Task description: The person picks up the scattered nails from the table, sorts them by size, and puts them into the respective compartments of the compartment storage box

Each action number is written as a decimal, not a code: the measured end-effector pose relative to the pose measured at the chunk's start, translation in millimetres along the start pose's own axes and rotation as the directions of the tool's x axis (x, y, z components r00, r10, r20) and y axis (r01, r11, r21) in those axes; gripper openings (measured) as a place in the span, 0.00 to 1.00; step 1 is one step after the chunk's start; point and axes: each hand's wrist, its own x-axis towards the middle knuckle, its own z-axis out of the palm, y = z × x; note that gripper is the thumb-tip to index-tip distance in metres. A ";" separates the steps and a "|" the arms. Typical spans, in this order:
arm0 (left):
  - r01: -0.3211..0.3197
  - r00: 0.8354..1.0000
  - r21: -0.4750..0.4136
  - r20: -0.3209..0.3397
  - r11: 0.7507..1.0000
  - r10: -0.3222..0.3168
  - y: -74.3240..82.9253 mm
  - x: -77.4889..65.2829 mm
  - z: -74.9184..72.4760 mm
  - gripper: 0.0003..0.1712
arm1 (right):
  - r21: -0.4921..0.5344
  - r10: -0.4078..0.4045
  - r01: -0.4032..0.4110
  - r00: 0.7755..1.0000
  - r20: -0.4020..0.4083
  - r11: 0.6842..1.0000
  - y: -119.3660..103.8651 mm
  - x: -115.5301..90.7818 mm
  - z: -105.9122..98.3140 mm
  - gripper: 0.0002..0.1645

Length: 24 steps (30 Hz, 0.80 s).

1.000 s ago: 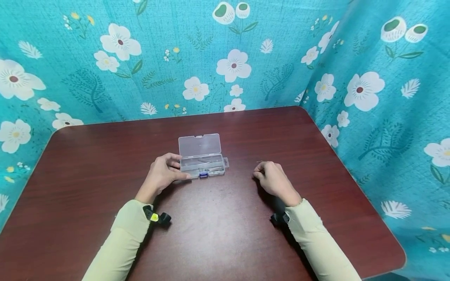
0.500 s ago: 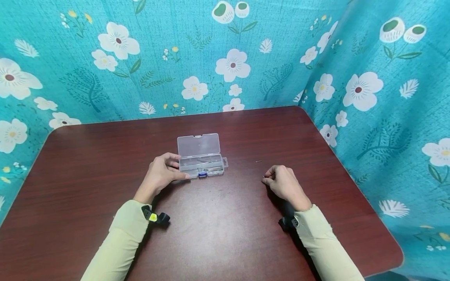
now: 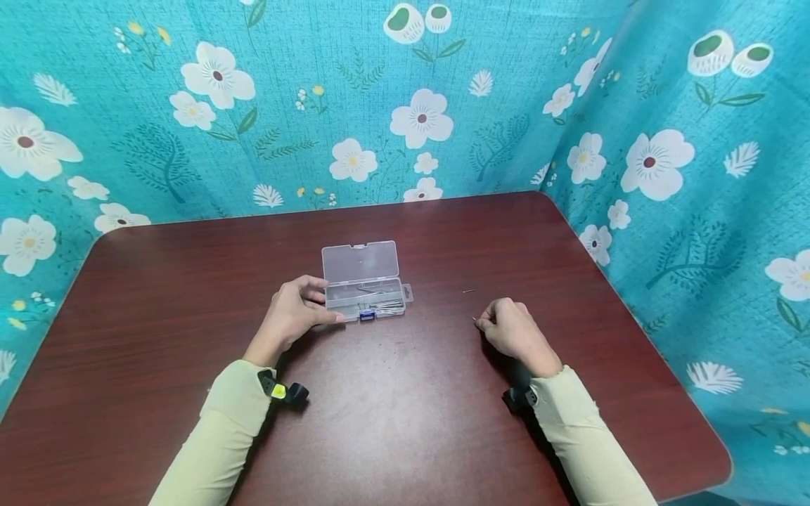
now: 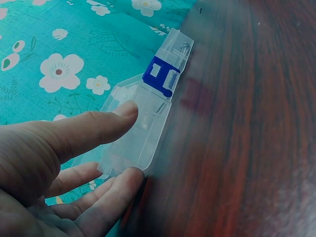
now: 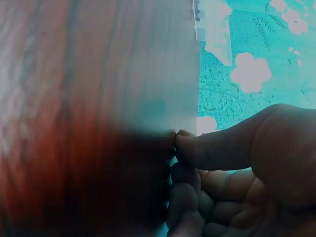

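Observation:
A clear plastic box stands on the table with its lid raised behind it and a blue latch on its front. Several thin silvery nail-like pieces lie inside. My left hand grips the box's left end, thumb at the front and fingers round the side. My right hand is low over the table to the right of the box, thumb and forefinger pinched together. A tiny light tip shows at those fingertips; its kind is too small to tell. Beyond them lies one thin metal piece.
The dark red-brown wooden table has rounded corners. A teal flowered curtain hangs along its back and right edges. Small black cameras sit at both wrists, such as the left wrist camera.
My right hand has drawn back from the thin metal piece, nearer to me and slightly right, leaving it on the table. Over the last half second it has stayed put. My left hand keeps its grip.

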 end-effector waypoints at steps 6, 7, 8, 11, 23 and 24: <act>0.001 1.000 -0.004 -0.005 1.000 -0.001 0.2 0.3 0.3 0.44 | -0.061 -0.061 0.062 0.998 0.016 0.996 -1.9 2.2 0.1 0.17; 0.002 1.000 -0.005 -0.003 1.000 -0.002 0.2 0.3 0.3 0.44 | -0.066 -0.067 0.068 0.998 0.021 0.996 -2.0 2.2 0.3 0.18; 0.003 1.000 -0.006 -0.002 1.000 -0.003 -0.1 0.5 0.4 0.44 | -0.068 -0.076 0.077 0.997 0.017 0.995 -1.9 2.0 0.5 0.17; 0.005 1.000 -0.008 0.000 1.000 -0.005 -0.8 0.7 0.8 0.44 | -0.057 -0.090 0.089 0.996 -0.019 0.994 -1.1 1.0 0.5 0.13; 0.005 1.000 -0.016 -0.005 1.000 -0.005 -0.1 0.0 1.4 0.44 | 0.062 -0.127 0.135 0.985 -0.117 0.989 -8.6 9.7 -11.2 0.06; 0.005 1.000 -0.017 -0.006 1.000 -0.005 0.2 -0.1 1.5 0.44 | 0.068 -0.133 0.142 0.984 -0.118 0.988 -10.0 11.3 -11.4 0.07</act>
